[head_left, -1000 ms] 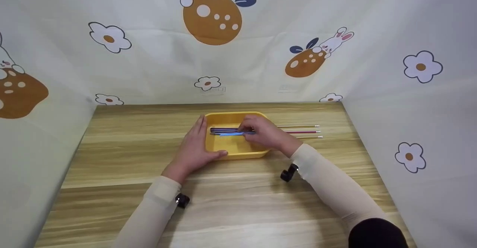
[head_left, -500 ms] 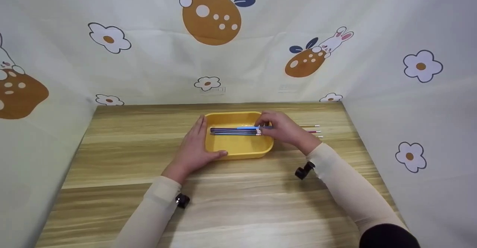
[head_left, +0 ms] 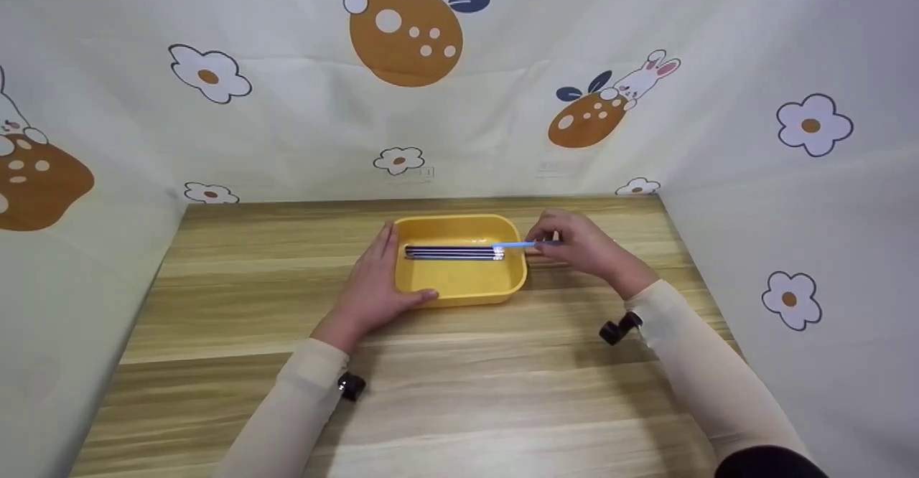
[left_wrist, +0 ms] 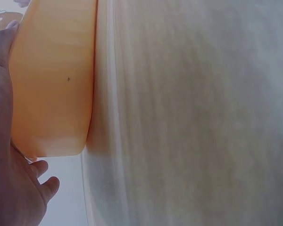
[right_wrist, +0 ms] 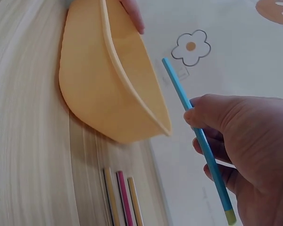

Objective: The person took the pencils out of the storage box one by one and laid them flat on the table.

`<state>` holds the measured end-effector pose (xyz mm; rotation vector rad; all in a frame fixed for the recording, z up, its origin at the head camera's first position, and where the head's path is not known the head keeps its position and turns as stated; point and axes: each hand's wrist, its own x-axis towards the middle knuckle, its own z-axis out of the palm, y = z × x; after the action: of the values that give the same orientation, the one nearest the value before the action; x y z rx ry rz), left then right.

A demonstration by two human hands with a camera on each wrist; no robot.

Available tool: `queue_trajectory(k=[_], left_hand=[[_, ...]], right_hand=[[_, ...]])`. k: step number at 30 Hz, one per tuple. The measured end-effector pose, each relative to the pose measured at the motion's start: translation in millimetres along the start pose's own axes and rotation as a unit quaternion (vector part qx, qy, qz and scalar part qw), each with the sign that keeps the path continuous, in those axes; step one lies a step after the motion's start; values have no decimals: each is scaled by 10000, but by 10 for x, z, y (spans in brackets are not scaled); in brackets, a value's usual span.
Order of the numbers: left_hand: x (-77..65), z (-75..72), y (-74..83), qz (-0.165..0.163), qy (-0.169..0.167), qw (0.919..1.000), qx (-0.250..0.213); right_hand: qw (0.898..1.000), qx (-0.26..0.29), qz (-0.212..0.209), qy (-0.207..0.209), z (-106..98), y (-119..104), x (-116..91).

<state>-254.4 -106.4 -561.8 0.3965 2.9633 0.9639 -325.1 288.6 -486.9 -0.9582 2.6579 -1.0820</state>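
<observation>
In the head view my left hand (head_left: 362, 288) rests against the left end of a yellow plastic box (head_left: 459, 299). Its fingers lie straight along the outside wall, and the thumb reaches over the front rim. Several dark-blue pencils (head_left: 452, 252) lie side by side inside the box, with white ends to the right. Just beyond the right wall, my right hand (head_left: 585, 245) pinches a light-blue pencil (right_wrist: 195, 122) between thumb and fingers. The right wrist view shows this pencil raised above the table, its lower end yellowish. Part of its left end overlaps the box in the head view.
Three pencils, two yellowish and one red (right_wrist: 124, 197), lie on the wooden table (head_left: 459, 385) to the right of the box. In the head view the right hand mostly covers them. Patterned cloth walls (head_left: 301, 126) surround the table at the back and sides.
My right hand has moved right with the light-blue pencil, from over the box to beyond its right wall. The dark pencils' white ends have come into sight. The left hand has stayed put.
</observation>
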Motion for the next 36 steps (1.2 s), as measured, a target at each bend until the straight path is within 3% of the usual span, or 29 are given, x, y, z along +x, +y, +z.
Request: queue_trajectory(k=[20, 36], left_hand=[[27, -15, 16, -20, 10, 10000, -1], [8, 5, 0, -37, 16, 10000, -40]], right_hand=[[9992, 235, 216, 248, -283, 239, -385], [9979, 255, 509, 305, -261, 452, -600]])
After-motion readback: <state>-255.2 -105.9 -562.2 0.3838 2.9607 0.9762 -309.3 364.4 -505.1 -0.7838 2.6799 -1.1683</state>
